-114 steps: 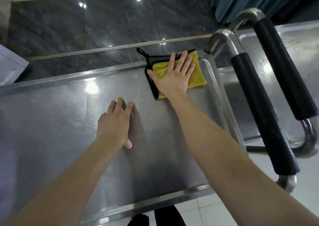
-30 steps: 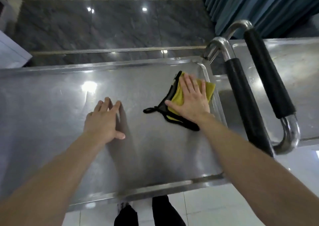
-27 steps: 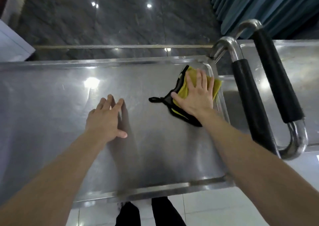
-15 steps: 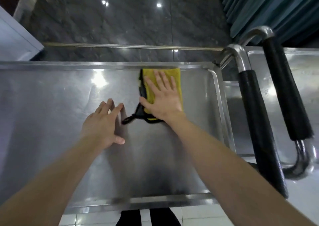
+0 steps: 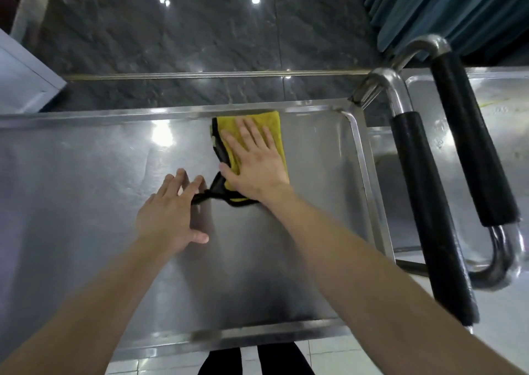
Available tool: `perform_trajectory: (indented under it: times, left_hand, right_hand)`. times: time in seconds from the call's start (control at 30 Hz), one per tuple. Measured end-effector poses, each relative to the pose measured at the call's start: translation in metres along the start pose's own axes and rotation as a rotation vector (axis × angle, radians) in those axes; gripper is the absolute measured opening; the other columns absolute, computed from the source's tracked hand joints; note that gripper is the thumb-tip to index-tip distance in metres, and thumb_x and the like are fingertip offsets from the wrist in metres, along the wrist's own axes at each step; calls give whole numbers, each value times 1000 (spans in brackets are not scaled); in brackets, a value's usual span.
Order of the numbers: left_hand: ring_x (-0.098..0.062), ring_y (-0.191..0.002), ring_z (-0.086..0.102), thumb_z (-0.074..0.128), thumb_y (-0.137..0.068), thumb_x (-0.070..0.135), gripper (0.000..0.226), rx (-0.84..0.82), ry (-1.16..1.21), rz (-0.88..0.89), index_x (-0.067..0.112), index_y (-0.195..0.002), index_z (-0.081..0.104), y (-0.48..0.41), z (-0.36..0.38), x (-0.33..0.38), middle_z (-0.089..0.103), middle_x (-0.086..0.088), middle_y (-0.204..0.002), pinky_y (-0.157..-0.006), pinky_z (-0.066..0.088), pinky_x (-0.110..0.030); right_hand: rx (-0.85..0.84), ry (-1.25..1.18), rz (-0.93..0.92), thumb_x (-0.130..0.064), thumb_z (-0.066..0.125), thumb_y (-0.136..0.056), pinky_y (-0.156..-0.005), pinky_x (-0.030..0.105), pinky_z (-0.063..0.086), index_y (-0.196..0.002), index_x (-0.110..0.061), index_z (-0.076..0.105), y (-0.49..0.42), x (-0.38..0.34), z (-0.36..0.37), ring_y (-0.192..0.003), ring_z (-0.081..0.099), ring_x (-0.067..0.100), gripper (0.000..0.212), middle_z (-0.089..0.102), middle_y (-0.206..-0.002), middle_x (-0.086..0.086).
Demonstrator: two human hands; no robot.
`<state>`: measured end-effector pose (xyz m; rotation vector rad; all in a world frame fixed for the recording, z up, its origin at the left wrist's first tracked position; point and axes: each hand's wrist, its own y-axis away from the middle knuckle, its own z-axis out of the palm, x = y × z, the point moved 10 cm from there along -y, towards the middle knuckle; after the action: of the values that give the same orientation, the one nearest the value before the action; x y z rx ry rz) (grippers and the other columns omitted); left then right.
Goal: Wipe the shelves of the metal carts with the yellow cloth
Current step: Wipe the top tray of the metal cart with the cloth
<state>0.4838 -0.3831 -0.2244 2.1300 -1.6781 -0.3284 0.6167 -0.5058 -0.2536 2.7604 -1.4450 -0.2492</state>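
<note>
The yellow cloth point(image 5: 264, 128) is laid flat on the top shelf point(image 5: 86, 188) of the near metal cart, with its far edge touching the shelf's far rim point(image 5: 114, 114). It is placed toward the shelf's right end, apart from the right rim point(image 5: 365, 168), with bare steel seen between the two. A black border runs down the cloth's left side, and a black loop point(image 5: 201, 198) trails from its near left corner across the shelf.

The right hand point(image 5: 257, 162) is pressed palm down on the cloth, fingers spread wide and pointed toward the far rim; nothing is gripped. Most of the cloth's near half is covered by the hand, while yellow is left showing past the fingertips and along the right side.

The left hand point(image 5: 169, 214) is laid flat on the bare shelf, just left of the cloth and nearer the person, fingers wide and slightly fanned, thumb out to the right. Nothing is held by it. Its fingertips are seen just beside the black loop; whether they touch it cannot be told.

To the right of the shelf, two black padded handles point(image 5: 423, 202) on bent steel tubing are seen side by side, and beyond them the shelf of a second cart point(image 5: 501, 111). Past the far rim, dark stone floor point(image 5: 186, 36) is seen, with a blue curtain point(image 5: 458, 5) at the upper right.
</note>
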Motion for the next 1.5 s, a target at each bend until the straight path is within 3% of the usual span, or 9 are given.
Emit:
perform_trajectory:
  times: [0.2,0.3,0.43,0.73,0.93,1.03,1.2,1.4,1.5]
  left_hand:
    - [-24,-164,16,95,-58,72,142,-2,-9,7,40,-169,11,3,-4,3,3,1,-177,-117,47,-49]
    - [-22,-166,9,94,-58,72,143,6,-18,-9,42,-169,9,1,-1,0,0,3,-179,-118,43,-47]
    - [-23,-164,17,97,-57,66,143,28,-21,24,38,-170,16,2,0,-2,10,0,-178,-113,50,-52]
    - [-22,-165,14,100,-58,61,135,16,40,-34,33,-165,23,8,-5,-1,10,3,-178,-119,41,-52]
    - [-34,-128,54,96,-62,57,95,118,4,-13,16,-137,54,27,-11,4,49,-9,-139,-92,55,-50]
    - [-34,-125,58,87,-72,63,85,129,-38,-3,21,-139,55,49,-6,4,54,-7,-137,-93,56,-50]
    - [-35,-152,37,93,-55,75,130,0,-52,-54,32,-162,33,91,20,-24,36,-5,-164,-117,42,-54]
    - [-36,-158,26,96,-60,61,134,3,-75,-58,34,-169,24,103,34,-36,21,-5,-176,-119,43,-58]
    - [-36,-160,23,95,-59,69,140,-16,-77,-45,37,-170,17,103,34,-34,16,-2,-177,-119,42,-57]
  right_hand:
    - [49,105,456,-72,27,-101,-132,56,6,-171,-29,20,91,182,-34,-166,2,27,82,11,-179,11]
    - [94,-21,477,-70,33,-100,-131,58,5,-171,-24,21,85,94,-16,-165,7,32,85,13,-178,15]
    - [-8,-90,18,-65,42,-100,-131,55,5,-170,-27,25,81,-70,13,-166,0,26,82,9,-179,9]
    - [134,49,562,-70,38,-101,-132,57,6,-171,-26,22,161,136,-25,-166,4,30,84,14,-178,13]
    - [-22,-43,-32,-69,42,-100,-131,56,8,-169,-29,27,141,-60,17,-166,1,26,81,11,-179,8]
    - [70,-45,137,-72,49,-96,-131,54,13,-166,-31,36,168,27,3,-166,10,26,82,19,-178,8]
    - [50,67,541,-70,46,-94,-130,61,8,-167,-16,28,222,130,-12,-165,2,34,93,11,-177,20]
    - [-93,-34,3,-77,31,-98,-129,62,2,-172,-26,13,175,-101,30,-164,-15,31,91,-8,-178,15]
    - [-39,-48,-28,-78,37,-97,-131,59,6,-171,-33,17,189,-77,27,-165,-10,29,89,-5,-179,12]
